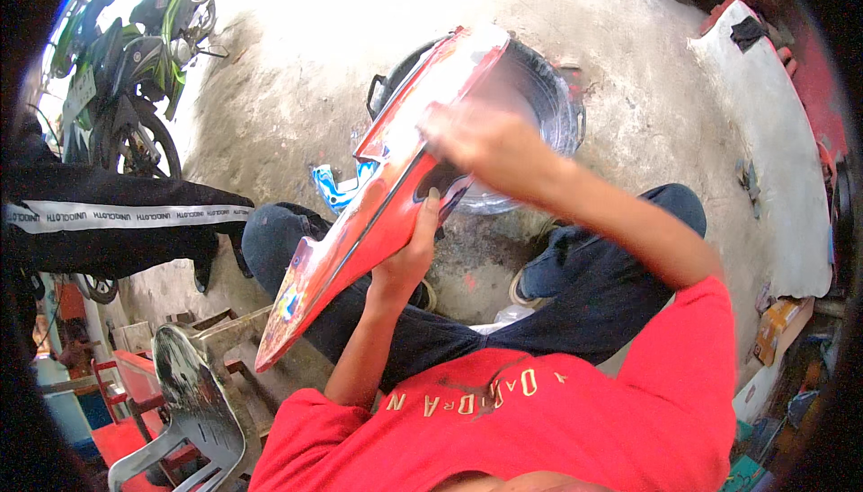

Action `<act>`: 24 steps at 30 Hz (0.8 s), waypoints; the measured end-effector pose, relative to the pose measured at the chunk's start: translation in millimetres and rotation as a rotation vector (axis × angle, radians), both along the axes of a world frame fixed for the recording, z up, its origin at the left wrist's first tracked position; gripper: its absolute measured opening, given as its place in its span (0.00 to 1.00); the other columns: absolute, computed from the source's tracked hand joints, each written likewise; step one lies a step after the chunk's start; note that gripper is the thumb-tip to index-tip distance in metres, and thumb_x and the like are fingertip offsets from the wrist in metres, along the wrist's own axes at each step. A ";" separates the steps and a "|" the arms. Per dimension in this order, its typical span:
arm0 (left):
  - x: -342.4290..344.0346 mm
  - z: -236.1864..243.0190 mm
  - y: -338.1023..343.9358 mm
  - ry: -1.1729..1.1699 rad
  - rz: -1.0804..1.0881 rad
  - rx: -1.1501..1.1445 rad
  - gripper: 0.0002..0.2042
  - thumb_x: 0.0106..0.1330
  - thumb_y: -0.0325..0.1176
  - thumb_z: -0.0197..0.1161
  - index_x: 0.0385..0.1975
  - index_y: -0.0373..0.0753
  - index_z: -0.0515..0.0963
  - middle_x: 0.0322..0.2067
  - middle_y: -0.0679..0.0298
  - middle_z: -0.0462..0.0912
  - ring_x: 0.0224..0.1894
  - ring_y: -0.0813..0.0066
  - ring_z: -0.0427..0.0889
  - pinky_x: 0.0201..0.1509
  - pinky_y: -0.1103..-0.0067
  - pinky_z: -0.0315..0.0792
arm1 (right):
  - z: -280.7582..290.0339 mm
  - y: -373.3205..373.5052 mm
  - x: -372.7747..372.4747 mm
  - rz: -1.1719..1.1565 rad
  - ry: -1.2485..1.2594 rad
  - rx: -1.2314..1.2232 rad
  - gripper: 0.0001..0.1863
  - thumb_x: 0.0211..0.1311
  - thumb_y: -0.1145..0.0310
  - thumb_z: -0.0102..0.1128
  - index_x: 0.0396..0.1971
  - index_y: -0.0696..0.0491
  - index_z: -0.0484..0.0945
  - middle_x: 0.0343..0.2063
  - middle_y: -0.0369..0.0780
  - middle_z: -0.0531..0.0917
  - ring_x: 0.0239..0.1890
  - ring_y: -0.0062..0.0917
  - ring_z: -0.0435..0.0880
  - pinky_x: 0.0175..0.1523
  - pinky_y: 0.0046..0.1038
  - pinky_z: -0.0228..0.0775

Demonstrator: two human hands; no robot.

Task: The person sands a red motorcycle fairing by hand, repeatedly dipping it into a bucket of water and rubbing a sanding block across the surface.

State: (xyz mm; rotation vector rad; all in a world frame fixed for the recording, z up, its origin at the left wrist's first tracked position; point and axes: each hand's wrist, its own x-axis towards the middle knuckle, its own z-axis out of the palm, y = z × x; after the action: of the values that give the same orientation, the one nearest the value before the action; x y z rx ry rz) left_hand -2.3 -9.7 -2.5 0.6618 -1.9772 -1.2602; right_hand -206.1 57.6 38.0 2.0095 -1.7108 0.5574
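A long red motorcycle body panel (373, 209), glossy and tapering to a point, slants across my lap and over the black tub (562, 101). My left hand (409, 254) grips its lower edge from beneath, thumb up by a dark opening. On the panel's upper face lies my right hand (490, 146), blurred, with the fingers curled in against the surface. Whatever those fingers hold, if anything, is hidden. Clear liquid shows in the tub, partly covered by the panel and my right arm.
A blue and white glossy part (337, 188) lies left of the tub. Further left are a person's black-trousered leg (117, 222) and a green and black motorcycle (135, 61). A grey plastic chair (202, 393) stands at lower left; a large pale panel (764, 150) lies along the right.
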 end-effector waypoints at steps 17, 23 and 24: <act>5.1 -6.8 1.4 0.030 0.036 0.134 0.20 0.65 0.29 0.72 0.53 0.25 0.76 0.48 0.50 0.85 0.49 0.59 0.84 0.59 0.68 0.74 | 2.5 7.5 18.3 0.068 -0.100 -0.016 0.21 0.63 0.66 0.58 0.55 0.56 0.80 0.53 0.44 0.85 0.58 0.35 0.84 0.62 0.33 0.77; -2.2 -9.7 -1.6 -0.071 0.040 -0.116 0.20 0.65 0.28 0.72 0.53 0.26 0.77 0.46 0.51 0.85 0.50 0.61 0.84 0.59 0.68 0.74 | -1.7 -1.1 -10.8 -0.067 -0.109 0.141 0.21 0.64 0.67 0.57 0.56 0.57 0.80 0.54 0.47 0.84 0.59 0.35 0.84 0.64 0.33 0.76; 0.1 -8.9 -0.1 -0.026 0.035 -0.046 0.20 0.65 0.28 0.72 0.53 0.26 0.77 0.46 0.51 0.85 0.50 0.61 0.84 0.58 0.68 0.75 | -1.4 1.4 6.4 0.041 -0.055 -0.001 0.22 0.62 0.65 0.59 0.55 0.57 0.80 0.53 0.47 0.85 0.57 0.35 0.85 0.62 0.32 0.77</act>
State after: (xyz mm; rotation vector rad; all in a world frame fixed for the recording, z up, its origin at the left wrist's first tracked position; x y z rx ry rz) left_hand -2.2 -9.8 -11.3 0.6906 -2.0011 -1.1871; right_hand -199.7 59.0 36.6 2.0504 -1.7041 0.6322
